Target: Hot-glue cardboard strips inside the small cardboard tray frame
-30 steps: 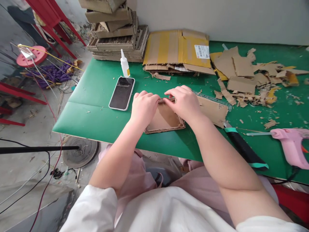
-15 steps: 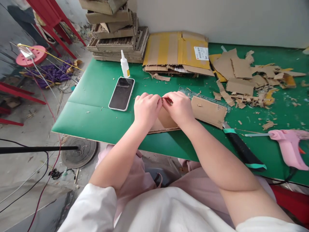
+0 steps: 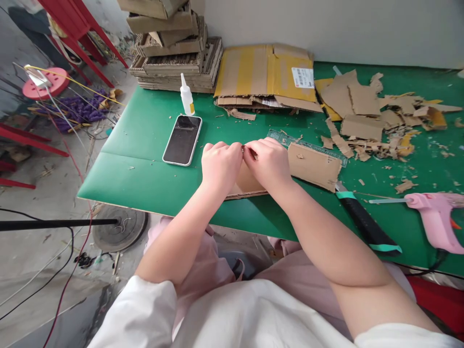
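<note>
A piece of brown cardboard (image 3: 250, 182) lies at the front of the green table, partly covered by my hands. My left hand (image 3: 222, 166) is closed over its left and far part, fingers curled under. Opposite it, my right hand (image 3: 270, 162) pinches at the far edge, fingertips almost touching the left ones. The exact spot between the fingertips is hidden. Just right of my right hand lies another cardboard piece (image 3: 315, 166), overlapping a green see-through ruler (image 3: 284, 138). A black utility knife (image 3: 362, 220) with teal ends rests beyond that piece.
A phone (image 3: 183, 140) and a white glue bottle (image 3: 186, 96) are at left. Behind stand stacked cardboard trays (image 3: 174, 63) and a flattened yellow-taped box (image 3: 264, 72). Torn cardboard scraps (image 3: 362, 116) spread at the right, with a pink glue gun (image 3: 431, 217) near the table edge.
Both hands stay at the same place on the cardboard, with only a slight shift of the fingers. The view has moved a little.
</note>
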A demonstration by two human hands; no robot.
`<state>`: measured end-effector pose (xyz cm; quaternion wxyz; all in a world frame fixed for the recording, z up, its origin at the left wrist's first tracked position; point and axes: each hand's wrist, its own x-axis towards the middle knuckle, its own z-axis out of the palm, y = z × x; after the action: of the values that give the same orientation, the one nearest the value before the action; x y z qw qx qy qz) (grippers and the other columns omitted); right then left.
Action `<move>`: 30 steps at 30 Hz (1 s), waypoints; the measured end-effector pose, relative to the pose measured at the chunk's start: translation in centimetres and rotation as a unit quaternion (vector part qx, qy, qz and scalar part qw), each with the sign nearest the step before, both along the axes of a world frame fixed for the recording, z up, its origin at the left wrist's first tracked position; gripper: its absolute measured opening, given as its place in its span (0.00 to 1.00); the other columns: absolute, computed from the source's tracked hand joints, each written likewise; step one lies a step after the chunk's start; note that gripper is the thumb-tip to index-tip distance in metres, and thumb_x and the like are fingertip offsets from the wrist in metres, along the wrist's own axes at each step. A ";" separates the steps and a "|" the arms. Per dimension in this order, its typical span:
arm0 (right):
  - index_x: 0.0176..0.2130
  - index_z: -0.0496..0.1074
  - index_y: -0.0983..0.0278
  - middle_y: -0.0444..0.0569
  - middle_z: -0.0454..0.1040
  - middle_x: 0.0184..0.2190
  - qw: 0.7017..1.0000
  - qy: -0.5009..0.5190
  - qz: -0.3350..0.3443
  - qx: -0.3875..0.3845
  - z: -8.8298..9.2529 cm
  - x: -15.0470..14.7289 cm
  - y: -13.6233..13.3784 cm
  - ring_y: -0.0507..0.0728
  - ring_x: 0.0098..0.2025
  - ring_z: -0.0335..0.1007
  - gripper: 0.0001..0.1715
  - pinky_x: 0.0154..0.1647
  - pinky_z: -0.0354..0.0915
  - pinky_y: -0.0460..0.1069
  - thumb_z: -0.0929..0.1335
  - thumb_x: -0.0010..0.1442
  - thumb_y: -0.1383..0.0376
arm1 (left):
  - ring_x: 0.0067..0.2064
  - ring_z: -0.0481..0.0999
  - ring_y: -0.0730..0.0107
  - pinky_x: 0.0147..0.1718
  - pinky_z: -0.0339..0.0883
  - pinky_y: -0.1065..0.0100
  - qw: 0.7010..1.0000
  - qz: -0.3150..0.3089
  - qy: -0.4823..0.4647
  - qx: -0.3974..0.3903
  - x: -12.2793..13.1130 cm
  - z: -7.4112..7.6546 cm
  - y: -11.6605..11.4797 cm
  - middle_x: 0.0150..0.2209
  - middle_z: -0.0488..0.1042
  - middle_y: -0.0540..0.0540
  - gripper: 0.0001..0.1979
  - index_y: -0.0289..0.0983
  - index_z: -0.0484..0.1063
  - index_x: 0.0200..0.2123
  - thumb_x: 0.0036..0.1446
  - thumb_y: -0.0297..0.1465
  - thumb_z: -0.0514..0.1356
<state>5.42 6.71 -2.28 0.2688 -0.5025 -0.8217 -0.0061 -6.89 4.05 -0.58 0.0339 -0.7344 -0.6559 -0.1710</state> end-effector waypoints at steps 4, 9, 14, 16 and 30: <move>0.28 0.72 0.63 0.51 0.74 0.25 1.000 0.022 -0.004 0.000 0.2 0.0 0.0 0.57 0.31 0.64 0.18 0.35 0.58 0.50 0.58 0.63 0.66 | 0.32 0.75 0.65 0.33 0.56 0.64 1.000 0.019 -0.021 0.007 0.2 0.1 -0.1 0.25 0.77 0.47 0.14 0.40 0.74 0.31 0.62 0.29 0.49; 0.26 0.71 0.63 0.50 0.72 0.24 1.000 0.015 -0.003 0.013 -0.3 0.1 0.3 0.56 0.31 0.64 0.18 0.35 0.58 0.50 0.58 0.62 0.68 | 0.32 0.76 0.63 0.33 0.56 0.64 0.999 0.031 -0.016 -0.012 0.3 0.3 -0.1 0.24 0.76 0.46 0.14 0.39 0.75 0.32 0.61 0.27 0.49; 0.23 0.68 0.63 0.48 0.69 0.21 0.998 0.013 0.001 0.055 -0.7 0.1 0.6 0.55 0.28 0.61 0.19 0.32 0.56 0.49 0.59 0.62 0.68 | 0.29 0.76 0.64 0.32 0.55 0.64 0.999 0.051 -0.011 0.004 0.1 0.1 0.0 0.22 0.75 0.47 0.15 0.39 0.75 0.31 0.61 0.27 0.49; 0.23 0.68 0.63 0.48 0.69 0.21 0.998 0.004 -0.008 0.056 -0.7 0.2 0.7 0.55 0.28 0.61 0.18 0.32 0.56 0.49 0.59 0.62 0.68 | 0.28 0.75 0.65 0.32 0.55 0.64 0.998 0.054 -0.003 0.016 -0.1 -0.1 0.1 0.21 0.74 0.47 0.16 0.38 0.73 0.26 0.61 0.29 0.49; 0.38 0.79 0.66 0.52 0.74 0.34 0.992 0.031 0.001 -0.123 0.6 1.4 1.7 0.57 0.38 0.68 0.13 0.41 0.64 0.51 0.64 0.61 0.69 | 0.46 0.71 0.53 0.41 0.59 0.56 0.998 0.053 -0.014 -0.038 -1.8 1.3 0.0 0.39 0.77 0.43 0.15 0.40 0.79 0.31 0.61 0.32 0.52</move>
<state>6.78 8.43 -1.69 0.2306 -0.5308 -0.8080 0.1108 -8.67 4.08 0.71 0.0059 -0.6967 -0.7006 -0.1542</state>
